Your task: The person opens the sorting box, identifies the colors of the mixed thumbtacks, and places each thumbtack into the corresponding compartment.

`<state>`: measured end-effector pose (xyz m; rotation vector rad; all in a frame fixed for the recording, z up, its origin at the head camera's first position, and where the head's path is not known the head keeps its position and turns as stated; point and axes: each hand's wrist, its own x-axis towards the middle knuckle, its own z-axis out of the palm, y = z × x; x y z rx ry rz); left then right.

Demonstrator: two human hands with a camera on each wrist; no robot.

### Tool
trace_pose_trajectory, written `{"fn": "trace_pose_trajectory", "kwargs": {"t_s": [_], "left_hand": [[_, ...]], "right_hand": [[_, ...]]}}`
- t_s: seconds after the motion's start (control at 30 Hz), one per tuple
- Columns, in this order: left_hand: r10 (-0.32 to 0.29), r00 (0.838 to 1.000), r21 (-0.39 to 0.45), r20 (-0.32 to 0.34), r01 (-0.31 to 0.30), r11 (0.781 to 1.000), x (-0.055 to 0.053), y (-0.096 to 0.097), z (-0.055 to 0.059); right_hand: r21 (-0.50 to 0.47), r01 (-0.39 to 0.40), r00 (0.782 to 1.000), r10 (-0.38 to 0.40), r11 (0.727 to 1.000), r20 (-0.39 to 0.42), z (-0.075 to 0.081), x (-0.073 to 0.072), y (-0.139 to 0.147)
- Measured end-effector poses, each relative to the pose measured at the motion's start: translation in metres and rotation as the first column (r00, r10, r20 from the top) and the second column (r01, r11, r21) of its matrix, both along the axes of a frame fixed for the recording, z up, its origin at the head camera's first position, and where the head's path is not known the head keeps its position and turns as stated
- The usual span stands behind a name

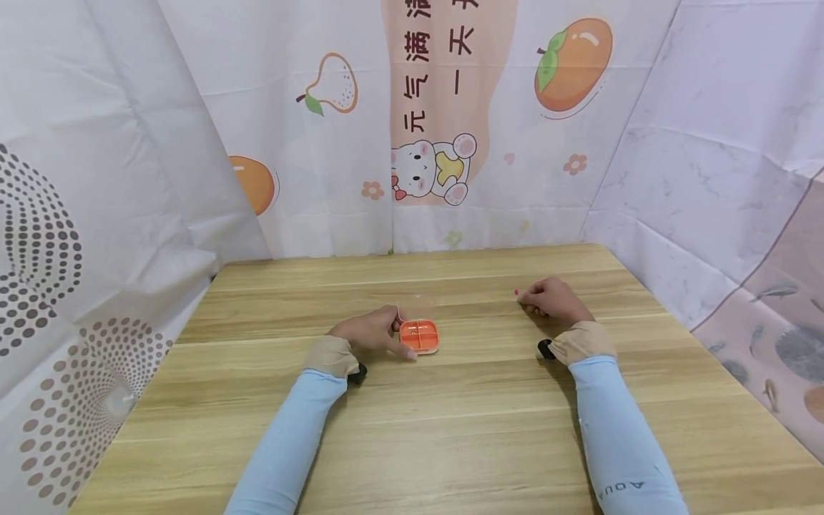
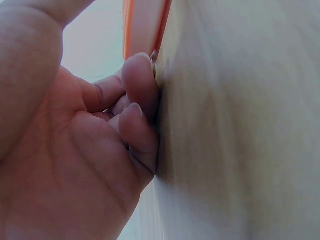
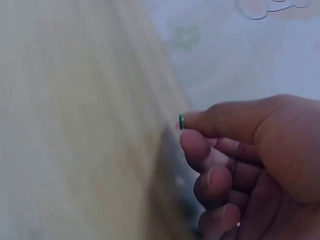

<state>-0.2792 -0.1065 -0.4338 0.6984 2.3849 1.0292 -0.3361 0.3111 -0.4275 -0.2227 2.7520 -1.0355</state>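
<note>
Sitting against left hand (image 1: 375, 330), well apart from right hand (image 1: 552, 299): orange box (image 1: 419, 335).

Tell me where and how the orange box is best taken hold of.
Probably by the outer walls of the orange box, spanning its left end from near to far, coming from its left, where the left hand is. It sits flat, its four-part inside facing up, and the clear lid appears swung back beyond the far edge, leaving that side awkward.

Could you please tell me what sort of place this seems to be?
Probably a curtained-off indoor workspace: printed curtains hang behind and on both sides of a wood-grain table.
</note>
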Motion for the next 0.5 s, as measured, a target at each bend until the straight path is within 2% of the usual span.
{"fn": "trace_pose_trajectory", "kwargs": {"t_s": [0.07,0.1,0.13,0.17,0.2,0.23,0.27,0.3,0.33,0.37,0.4,0.43,0.47,0.5], "left_hand": [[-0.003,1.0,0.001,-0.002,0.003,1.0,-0.001,0.0,-0.001],[-0.005,1.0,0.003,-0.002,0.005,1.0,-0.001,0.0,-0.001],[-0.007,1.0,0.003,-0.003,0.007,1.0,-0.001,-0.001,-0.001],[-0.009,1.0,0.004,-0.003,0.009,1.0,-0.001,-0.001,-0.001],[-0.009,1.0,0.005,-0.002,0.009,1.0,-0.001,-0.001,-0.001],[-0.01,1.0,0.004,-0.003,0.01,1.0,-0.001,-0.001,-0.001],[-0.011,1.0,0.004,-0.003,0.011,1.0,-0.001,-0.001,-0.001],[-0.011,1.0,0.003,-0.003,0.011,1.0,-0.001,-0.001,-0.001],[-0.012,1.0,0.003,-0.004,0.012,1.0,0.0,-0.001,0.0],[-0.01,1.0,0.001,-0.005,0.01,1.0,0.0,0.0,0.0],[-0.008,1.0,-0.003,-0.005,0.008,1.0,0.0,0.0,0.0],[-0.007,1.0,-0.005,-0.006,0.007,1.0,0.0,0.0,0.0],[-0.004,1.0,-0.007,-0.005,0.004,1.0,0.001,0.0,0.0],[-0.002,1.0,-0.008,-0.005,0.002,1.0,0.001,0.0,0.0]], "right_hand": [[-0.153,0.033,0.997,-0.022,0.988,0.071,0.0,-0.001,0.0],[-0.269,0.066,0.991,-0.031,0.961,0.13,0.0,-0.002,0.0],[-0.404,0.097,0.981,-0.019,0.909,0.194,0.0,-0.003,0.0],[-0.558,0.124,0.965,0.032,0.821,0.261,-0.001,-0.004,0.0],[-0.699,0.151,0.941,0.115,0.699,0.318,-0.001,-0.005,0.001],[-0.81,0.182,0.907,0.223,0.557,0.357,-0.002,-0.007,0.002],[-0.886,0.231,0.862,0.339,0.402,0.378,-0.003,-0.008,0.004],[-0.924,0.278,0.803,0.465,0.263,0.373,-0.005,-0.01,0.005],[-0.936,0.318,0.736,0.583,0.152,0.345,-0.006,-0.011,0.007],[-0.934,0.35,0.672,0.676,0.069,0.302,-0.008,-0.013,0.008],[-0.926,0.377,0.621,0.739,0.011,0.261,-0.01,-0.014,0.009],[-0.916,0.399,0.578,0.785,-0.032,0.224,-0.011,-0.015,0.009],[-0.906,0.418,0.545,0.815,-0.063,0.194,-0.012,-0.016,0.009],[-0.9,0.428,0.526,0.833,-0.085,0.172,-0.013,-0.016,0.009]]}}
